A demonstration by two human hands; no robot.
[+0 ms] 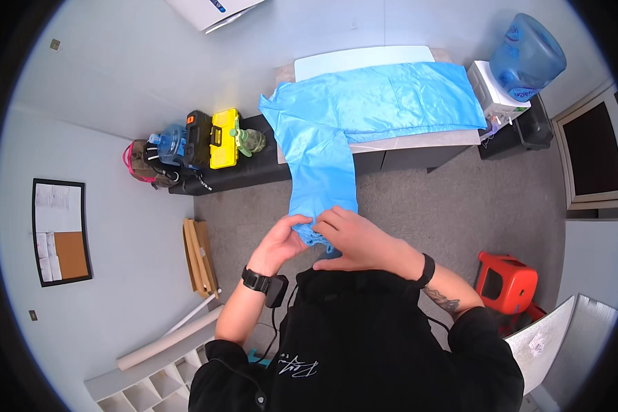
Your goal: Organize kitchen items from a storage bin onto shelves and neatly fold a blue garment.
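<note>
A shiny light blue fabric garment lies spread over a marble-patterned table. One long part of it, like a sleeve or leg, hangs over the front edge towards my body. My left hand is on the left side of its gathered end, thumb on top and the fingers partly hidden by cloth. From the right, my right hand holds the same end between bent fingers, its thumb apart below. Behind the garment, a white board shows at the table's back edge.
On a black bench at left stand a backpack, a blue water bottle, a black case, a yellow toolbox and a green spray bottle. A water dispenser is at right. A red stool stands on the floor.
</note>
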